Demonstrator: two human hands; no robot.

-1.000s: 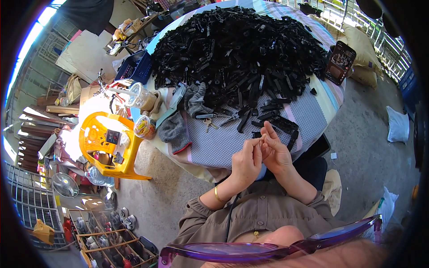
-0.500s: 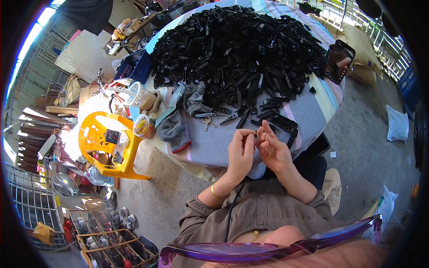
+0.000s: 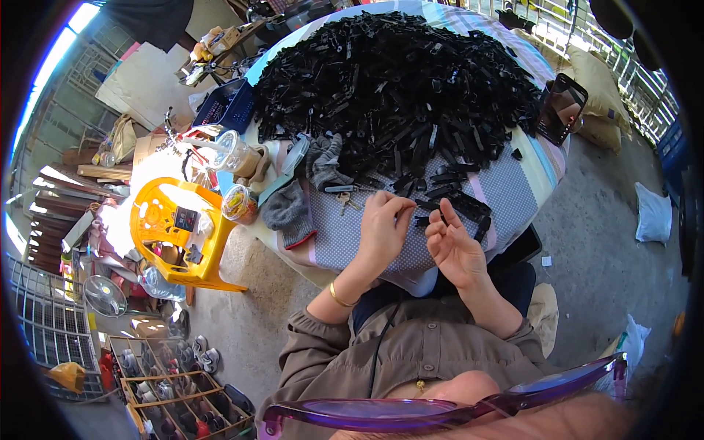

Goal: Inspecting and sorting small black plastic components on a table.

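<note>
Fig.: Head view, person seated at round surface (image 3: pixel 513 183). Left hand (image 3: pixel 385 224) curled, fingertips pinching a small black part (image 3: pixel 419 220) at the surface's 6 o'clock edge; right hand (image 3: pixel 453 249) now drawn back w/ fingers loosely spread, holding nothing. Half a second earlier both hands met around the part; separation suggests one joining step is done. Large heap of black parts (image 3: pixel 396 81) fills the centre. Keys (image 3: pixel 343 196) and grey cloth (image 3: pixel 287 213) lie at approx. 8 o'clock; phone (image 3: pixel 561 108) at 3 o'clock. Yellow stool (image 3: pixel 176 235) stands off the surface, left.
</note>
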